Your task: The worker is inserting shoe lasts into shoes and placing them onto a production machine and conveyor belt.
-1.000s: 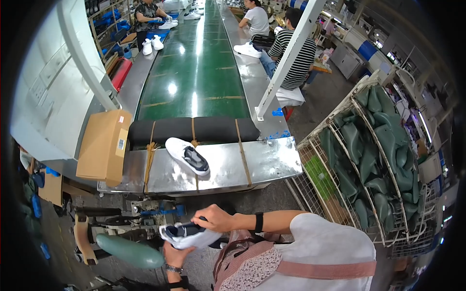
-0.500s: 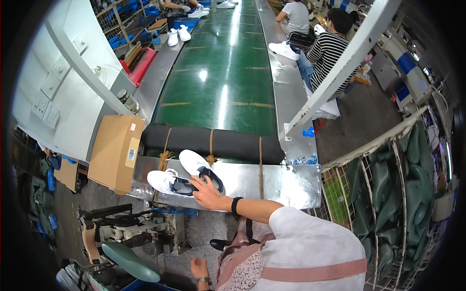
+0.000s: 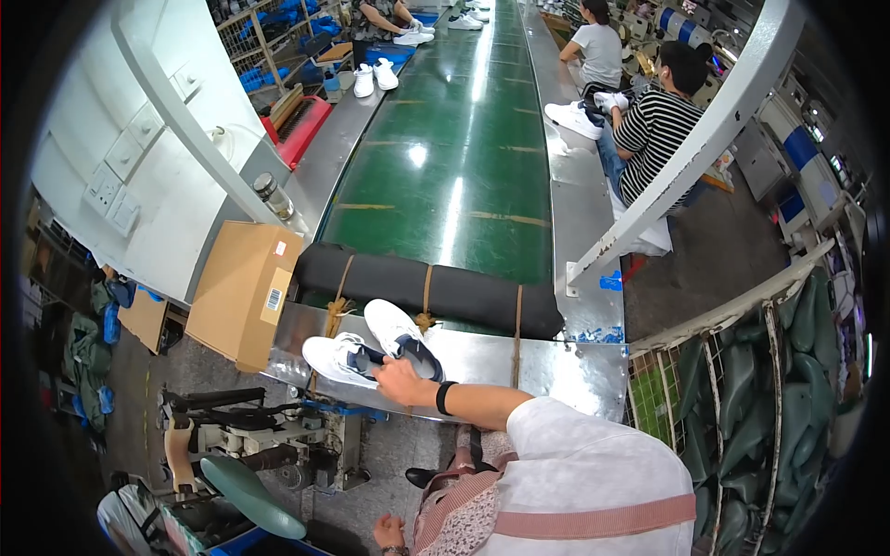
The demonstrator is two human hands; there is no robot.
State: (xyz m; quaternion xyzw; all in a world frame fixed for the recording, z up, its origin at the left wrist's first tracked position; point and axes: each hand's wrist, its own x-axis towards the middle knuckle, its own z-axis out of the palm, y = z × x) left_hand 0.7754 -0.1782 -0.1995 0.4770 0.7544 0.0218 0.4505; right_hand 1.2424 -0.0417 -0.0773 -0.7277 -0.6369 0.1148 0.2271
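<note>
A pair of white sneakers point(image 3: 393, 323) with dark navy linings lies on the metal end plate point(image 3: 473, 357) of the conveyor, toes pointing up and to the left. My right hand point(image 3: 400, 381), with a black band on its wrist, reaches in from the right. Its fingers are closed at the heel opening of the left-hand sneaker point(image 3: 336, 360), close against the other shoe; its fingertips are partly hidden inside. Low in the picture hangs my left hand point(image 3: 389, 531), well apart from the shoes, its fingers loosely curled with nothing visible in them.
Beyond a black roller point(image 3: 436, 295) runs a green conveyor belt point(image 3: 445, 167). A cardboard box point(image 3: 243, 295) stands left, below a white post. Green shoe lasts point(image 3: 742, 389) fill a wire rack on the right; another last point(image 3: 250, 496) sits lower left. Co-workers sit along both sides.
My view has shifted, so the scene sits lower and further right. My right hand's fingers have curled in at the sneaker's heel. My left hand shows nearer the lower edge.
</note>
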